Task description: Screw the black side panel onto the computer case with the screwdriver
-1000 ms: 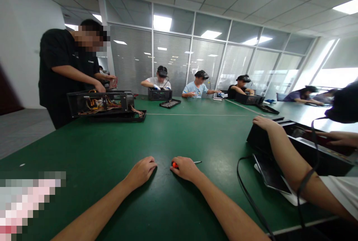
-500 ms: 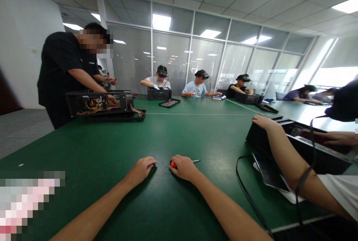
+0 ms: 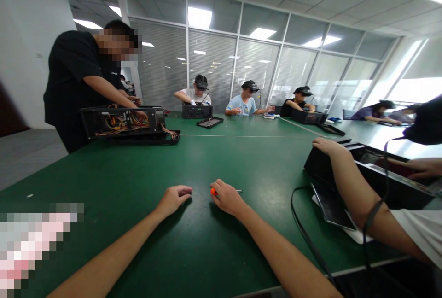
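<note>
My right hand (image 3: 226,196) is closed around a screwdriver (image 3: 214,191) just above the green table (image 3: 207,252). The orange end of its handle shows at the finger side, and a thin metal shaft sticks out past the back of the hand. To the left, my left hand (image 3: 173,200) has its fingers bent and the tips drawn together with the thumb. Whether anything small sits between those tips is too small to make out. A short gap of bare table separates both hands.
At the right, a co-worker's arm (image 3: 348,178) reaches over a black computer case (image 3: 397,180), beside a phone (image 3: 333,208) and a black cable (image 3: 300,224). A standing person (image 3: 76,77) works at an open case (image 3: 120,123) at the far left. Several others sit across the table.
The view has tilted slightly, so my hands and the table appear a little higher. My right hand has turned a little, showing less of the screwdriver shaft.
</note>
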{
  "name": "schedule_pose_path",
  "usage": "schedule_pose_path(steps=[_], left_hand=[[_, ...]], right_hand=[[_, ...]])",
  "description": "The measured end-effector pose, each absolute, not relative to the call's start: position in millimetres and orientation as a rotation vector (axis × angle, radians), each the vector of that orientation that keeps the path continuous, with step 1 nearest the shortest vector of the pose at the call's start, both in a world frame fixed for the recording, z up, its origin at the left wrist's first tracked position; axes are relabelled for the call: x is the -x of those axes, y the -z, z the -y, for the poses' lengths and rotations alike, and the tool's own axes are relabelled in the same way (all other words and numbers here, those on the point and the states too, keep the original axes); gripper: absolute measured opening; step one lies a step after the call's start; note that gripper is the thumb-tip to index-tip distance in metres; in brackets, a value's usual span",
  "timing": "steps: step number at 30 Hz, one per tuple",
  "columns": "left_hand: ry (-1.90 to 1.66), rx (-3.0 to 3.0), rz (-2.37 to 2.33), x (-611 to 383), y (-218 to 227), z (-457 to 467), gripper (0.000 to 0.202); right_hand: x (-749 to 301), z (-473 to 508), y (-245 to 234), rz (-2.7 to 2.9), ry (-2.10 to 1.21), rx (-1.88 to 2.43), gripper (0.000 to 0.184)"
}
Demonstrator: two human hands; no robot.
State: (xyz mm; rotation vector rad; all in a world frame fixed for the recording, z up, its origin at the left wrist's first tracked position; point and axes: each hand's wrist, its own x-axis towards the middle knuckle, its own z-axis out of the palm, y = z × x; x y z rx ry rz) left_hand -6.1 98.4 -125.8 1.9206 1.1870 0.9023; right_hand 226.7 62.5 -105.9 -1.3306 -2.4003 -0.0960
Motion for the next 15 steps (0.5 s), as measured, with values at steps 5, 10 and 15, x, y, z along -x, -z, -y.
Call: schedule_pose_path(steps=[5,10,15], left_hand=[[-0.879,-2.120,-1.180,7.9,125.7,-98.6,0.023],[-0.859,-2.161,-1.169,11.0,131.3,-103.0,0.023],[-0.829,-2.116,-1.186,11.0,132.9,-103.1,0.024]], right_hand=[[-232.6,-61.8,98.0,2.316,0.123,1.143,0.028],[-244.8,-61.5,94.6,2.129,0.253,0.883,0.032],[-243.5,-62.8,101.5,1.662,-0.053,0.934,0.023]])
